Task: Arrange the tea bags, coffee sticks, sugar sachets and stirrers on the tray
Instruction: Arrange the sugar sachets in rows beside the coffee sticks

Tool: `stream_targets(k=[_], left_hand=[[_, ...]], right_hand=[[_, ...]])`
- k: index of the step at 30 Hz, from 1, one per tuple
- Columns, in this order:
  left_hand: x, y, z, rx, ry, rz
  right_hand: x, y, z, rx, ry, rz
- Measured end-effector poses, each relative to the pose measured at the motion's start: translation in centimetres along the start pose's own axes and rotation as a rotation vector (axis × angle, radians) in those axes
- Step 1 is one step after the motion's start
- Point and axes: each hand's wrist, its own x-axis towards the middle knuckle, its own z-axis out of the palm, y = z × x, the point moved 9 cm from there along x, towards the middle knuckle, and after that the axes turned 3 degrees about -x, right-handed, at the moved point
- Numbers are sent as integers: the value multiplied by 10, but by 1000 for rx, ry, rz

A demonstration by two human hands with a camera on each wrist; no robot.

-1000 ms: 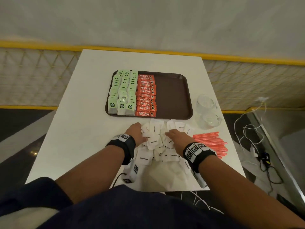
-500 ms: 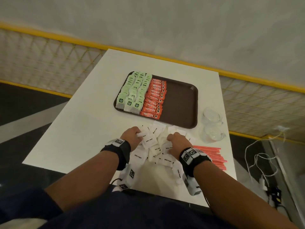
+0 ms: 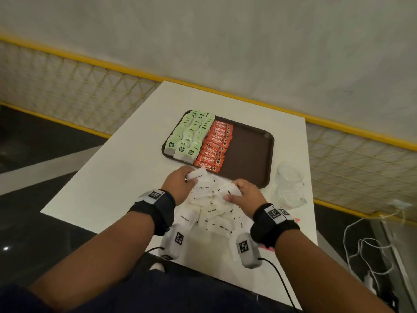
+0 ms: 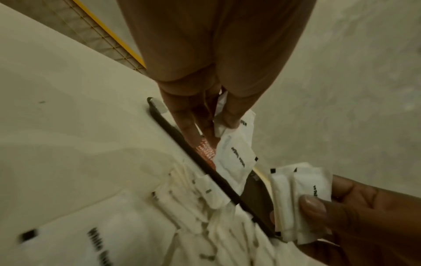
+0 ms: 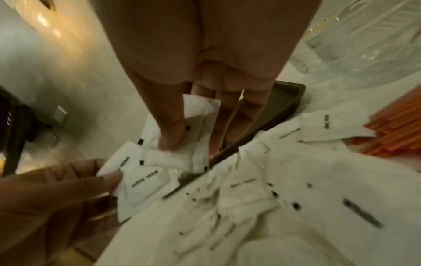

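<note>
A brown tray holds rows of green tea bags on its left and orange coffee sticks beside them; its right half is bare. White sugar sachets lie heaped on the table in front of the tray. My left hand pinches a few sachets just above the tray's near edge. My right hand grips a small stack of sachets over the heap. The orange stirrers lie right of the heap, mostly hidden behind my right wrist in the head view.
Two clear glass cups stand right of the tray near the table's right edge. The white table ends close to my body. A yellow mesh railing runs behind it, and cables lie on the floor at right.
Both hands were flat on the sachet heap; now each has lifted off it holding sachets, close to the tray's front edge. The head view has swung left.
</note>
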Motion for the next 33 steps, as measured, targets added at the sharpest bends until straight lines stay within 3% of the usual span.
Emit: stream_targets(k=[2, 6, 9, 14, 21, 25, 27, 31, 33], left_hand=[[-3, 15, 1, -103, -10, -7], [-10, 53, 5, -240, -43, 59], [-13, 79, 4, -355, -57, 110], [-15, 102, -1, -508, -36, 150], [-5, 113, -2, -671, -24, 58], [11, 116, -10, -600, 8, 10], [18, 118, -3, -666, -76, -57], [25, 138, 23, -835, -398, -127], [36, 145, 24, -813, -415, -103]], right_hand=[[-3, -16, -8, 126, -55, -38], [1, -44, -27, 145, -111, -106], [5, -53, -39, 148, -123, -124], [4, -61, -59, 361, -107, -127], [12, -67, -83, 469, -87, -111], [22, -80, -94, 452, -91, -129], [29, -90, -99, 430, -90, -143], [45, -110, -108, 260, -65, -184], [55, -118, -114, 163, -8, -195]])
